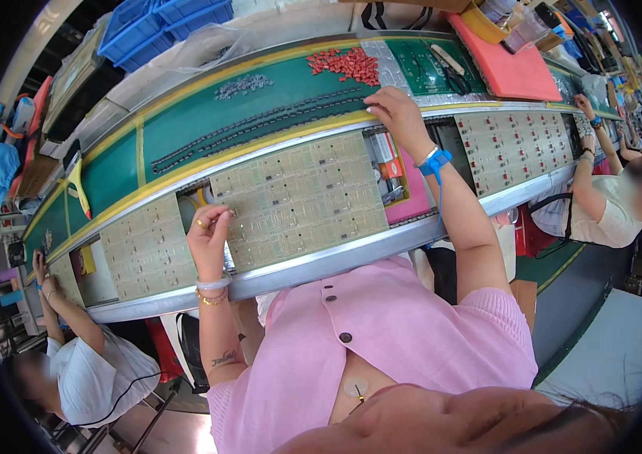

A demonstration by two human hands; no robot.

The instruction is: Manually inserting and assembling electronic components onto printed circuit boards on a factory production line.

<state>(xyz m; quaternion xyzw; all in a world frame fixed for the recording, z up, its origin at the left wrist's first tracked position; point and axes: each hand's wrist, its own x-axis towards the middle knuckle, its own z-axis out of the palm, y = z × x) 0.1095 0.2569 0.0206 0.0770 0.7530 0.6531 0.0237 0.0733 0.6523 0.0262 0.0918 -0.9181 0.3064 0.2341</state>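
My left hand (210, 234) is closed in a pinch over the left edge of a tan circuit board panel (302, 198). Anything between its fingertips is too small to make out. My right hand (399, 116), a blue wrist strap (435, 160) below it, reaches to the far side of the rail. Its thumb and fingers are drawn together beside the right end of the rows of small black parts (260, 125); whether they hold one is hidden. Just beyond lies a heap of red components (345, 65), with a pile of grey components (243, 86) to its left.
More board panels (147, 246) and red-dotted boards (514, 151) line the metal rail. A yellow-handled brush (79, 189) lies left; pliers (453, 76) and a pink foam slab (506, 64) lie right. Blue bins (135, 34) stand behind. Co-workers (109, 371) sit at either side.
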